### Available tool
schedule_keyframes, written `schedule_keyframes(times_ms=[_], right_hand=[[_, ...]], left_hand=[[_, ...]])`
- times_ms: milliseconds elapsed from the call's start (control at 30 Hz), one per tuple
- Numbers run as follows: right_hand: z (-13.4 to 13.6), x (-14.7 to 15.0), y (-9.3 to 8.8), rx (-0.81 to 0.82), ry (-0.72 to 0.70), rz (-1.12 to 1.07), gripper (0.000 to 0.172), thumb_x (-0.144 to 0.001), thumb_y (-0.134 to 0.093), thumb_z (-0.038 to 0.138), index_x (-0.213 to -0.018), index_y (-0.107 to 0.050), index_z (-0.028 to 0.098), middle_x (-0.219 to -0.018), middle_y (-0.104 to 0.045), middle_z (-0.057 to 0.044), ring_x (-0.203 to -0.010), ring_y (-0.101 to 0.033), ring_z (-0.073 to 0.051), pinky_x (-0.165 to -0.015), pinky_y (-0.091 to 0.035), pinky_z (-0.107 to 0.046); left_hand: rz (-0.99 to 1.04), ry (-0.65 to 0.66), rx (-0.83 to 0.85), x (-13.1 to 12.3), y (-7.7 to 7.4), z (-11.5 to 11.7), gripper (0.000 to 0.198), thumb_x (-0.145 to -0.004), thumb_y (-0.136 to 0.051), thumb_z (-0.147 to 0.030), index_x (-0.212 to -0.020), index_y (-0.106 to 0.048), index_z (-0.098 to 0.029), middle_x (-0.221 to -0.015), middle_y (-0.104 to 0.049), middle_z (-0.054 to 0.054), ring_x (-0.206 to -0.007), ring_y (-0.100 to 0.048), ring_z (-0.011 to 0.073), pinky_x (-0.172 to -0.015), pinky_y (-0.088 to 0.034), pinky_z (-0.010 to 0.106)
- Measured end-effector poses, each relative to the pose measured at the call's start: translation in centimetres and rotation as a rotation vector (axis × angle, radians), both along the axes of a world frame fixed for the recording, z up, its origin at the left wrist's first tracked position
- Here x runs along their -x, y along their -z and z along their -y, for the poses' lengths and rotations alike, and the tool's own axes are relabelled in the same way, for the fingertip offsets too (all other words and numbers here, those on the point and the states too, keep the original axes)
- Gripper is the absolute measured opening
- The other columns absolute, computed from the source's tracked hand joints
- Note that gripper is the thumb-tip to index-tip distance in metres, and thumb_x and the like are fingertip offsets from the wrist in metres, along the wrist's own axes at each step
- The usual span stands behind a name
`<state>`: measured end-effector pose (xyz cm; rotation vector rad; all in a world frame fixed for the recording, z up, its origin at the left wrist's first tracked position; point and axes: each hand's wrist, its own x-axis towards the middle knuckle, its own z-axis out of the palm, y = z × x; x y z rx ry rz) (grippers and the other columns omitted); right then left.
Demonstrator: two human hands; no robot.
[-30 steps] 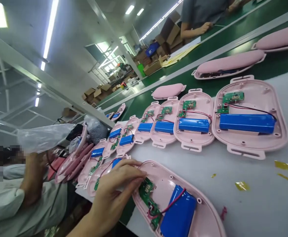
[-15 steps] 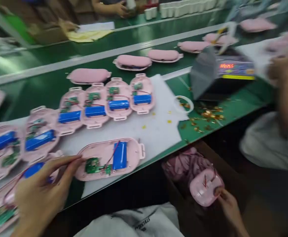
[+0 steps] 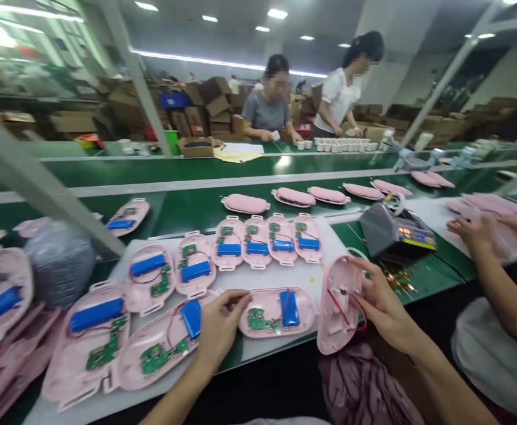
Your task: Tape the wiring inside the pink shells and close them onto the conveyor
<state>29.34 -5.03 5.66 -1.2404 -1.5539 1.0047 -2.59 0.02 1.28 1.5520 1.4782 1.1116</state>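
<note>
My right hand [image 3: 380, 295] grips a pink plastic cover [image 3: 331, 336] by its edge. The cover is tilted on its side, inner face toward the left, with red wires hanging from it. At the left end of a pink housing [image 3: 309, 307], my left hand [image 3: 223, 321] pinches the rim between thumb and fingers. This housing lies on the white sheet near the table edge and carries a green circuit board [image 3: 256, 319] and a blue battery pack [image 3: 290, 308]. Just left of my left hand, another open housing [image 3: 130, 360] lies with its board and battery.
Several open housings [image 3: 229, 230] stand in a row behind, and closed pink cases [image 3: 245, 203] line the back. A grey tape dispenser [image 3: 395, 233] sits right, gold tape scraps [image 3: 400, 280] before it. Pink bags [image 3: 360, 378] lie below the edge. A co-worker's hands [image 3: 480, 236] work at right.
My right hand has lifted the pink cover from below the table edge up beside the housing. My left hand stays at that housing's left end. The camera view has tilted up.
</note>
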Motion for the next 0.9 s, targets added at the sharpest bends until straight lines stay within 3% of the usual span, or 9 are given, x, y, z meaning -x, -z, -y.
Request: schedule_keyframes(times_ms=[100, 167, 233, 300, 400, 533, 633, 767, 900], right_hand=[[-4.8, 2.1, -1.7, 0.072, -0.235, 0.145, 0.068, -0.095, -0.049, 0.038, -0.152, -0.014, 0.026, -0.093, -0.065, -0.003, -0.079, -0.061, -0.016, -0.075, -0.052, -0.03], [-6.9, 3.4, -2.3, 0.033, -0.284, 0.37, 0.055, -0.094, -0.051, 0.038, -0.145, -0.034, 0.025, -0.082, -0.065, -0.001, -0.073, -0.059, -0.017, -0.073, -0.05, -0.03], [-8.4, 4.8, -2.7, -0.059, -0.271, 0.57, 0.035, -0.095, -0.049, 0.038, -0.126, -0.057, 0.024, -0.089, -0.066, -0.004, -0.081, -0.06, -0.019, -0.077, -0.048, -0.032], [-9.1, 6.3, -2.9, -0.129, -0.309, 0.684, 0.03, -0.098, -0.042, 0.036, -0.114, -0.064, 0.024, -0.099, -0.066, -0.006, -0.088, -0.061, -0.02, -0.079, -0.047, -0.032], [-9.3, 8.5, -3.2, -0.183, -0.424, 0.758, 0.036, -0.1, -0.033, 0.032, -0.121, -0.062, 0.026, -0.097, -0.064, -0.005, -0.084, -0.06, -0.018, -0.073, -0.046, -0.031], [-8.9, 10.3, -3.2, -0.269, -0.39, 0.796, 0.037, -0.1, -0.033, 0.029, -0.123, -0.061, 0.025, -0.095, -0.064, -0.005, -0.081, -0.06, -0.018, -0.073, -0.045, -0.032], [-8.9, 10.8, -3.0, -0.289, -0.315, 0.789, 0.034, -0.099, -0.036, 0.027, -0.121, -0.062, 0.024, -0.098, -0.066, -0.003, -0.082, -0.062, -0.017, -0.073, -0.046, -0.031], [-9.5, 11.5, -2.5, -0.26, -0.225, 0.81, 0.027, -0.095, -0.044, 0.026, -0.11, -0.066, 0.024, -0.107, -0.069, -0.002, -0.093, -0.064, -0.02, -0.078, -0.047, -0.032], [-10.3, 12.4, -1.7, -0.239, -0.281, 0.788, 0.031, -0.091, -0.053, 0.034, -0.119, -0.062, 0.025, -0.115, -0.068, -0.003, -0.101, -0.064, -0.024, -0.084, -0.047, -0.037]], left_hand=[[0.175, -0.008, 0.046, 0.0, -0.4, 0.4, 0.021, -0.083, -0.068, -0.039, -0.087, -0.072, -0.019, -0.08, -0.075, 0.004, -0.078, -0.069, 0.0208, -0.071, -0.053, 0.03], [0.181, -0.015, 0.017, 0.2, -0.9, 0.7, 0.017, -0.084, -0.068, -0.037, -0.085, -0.073, -0.02, -0.081, -0.075, 0.003, -0.077, -0.069, 0.0195, -0.071, -0.052, 0.029], [0.127, -0.002, -0.045, 0.3, -1.3, 1.0, 0.013, -0.085, -0.068, -0.034, -0.085, -0.074, -0.022, -0.081, -0.074, 0.001, -0.074, -0.067, 0.0175, -0.07, -0.051, 0.028], [0.052, 0.034, -0.139, 0.2, -1.5, 1.3, 0.01, -0.088, -0.066, -0.031, -0.087, -0.074, -0.024, -0.081, -0.074, -0.001, -0.073, -0.066, 0.016, -0.07, -0.049, 0.027], [-0.072, 0.032, -0.348, -0.5, -1.4, 1.3, 0.009, -0.089, -0.065, -0.025, -0.091, -0.073, -0.024, -0.084, -0.07, 0.002, -0.079, -0.064, 0.0171, -0.073, -0.049, 0.03], [-0.155, -0.061, -0.498, -1.3, -0.9, 0.7, 0.008, -0.087, -0.065, -0.02, -0.086, -0.072, -0.024, -0.11, -0.057, 0.009, -0.104, -0.057, 0.0228, -0.087, -0.049, 0.038], [0.108, 0.025, -0.308, -1.3, -0.8, -0.2, 0.013, -0.084, -0.067, -0.014, -0.094, -0.066, -0.024, -0.116, -0.059, 0.007, -0.106, -0.061, 0.0211, -0.087, -0.052, 0.036], [0.495, 0.042, 0.079, -1.2, -1.3, -1.2, 0.049, -0.07, -0.076, -0.009, -0.109, -0.05, -0.024, -0.095, -0.069, 0.001, -0.078, -0.069, 0.0177, -0.065, -0.055, 0.027], [0.565, 0.071, 0.166, -1.4, -1.5, -1.8, 0.042, -0.066, -0.077, -0.01, -0.099, -0.053, -0.02, -0.085, -0.071, 0.002, -0.072, -0.07, 0.018, -0.063, -0.054, 0.025]])
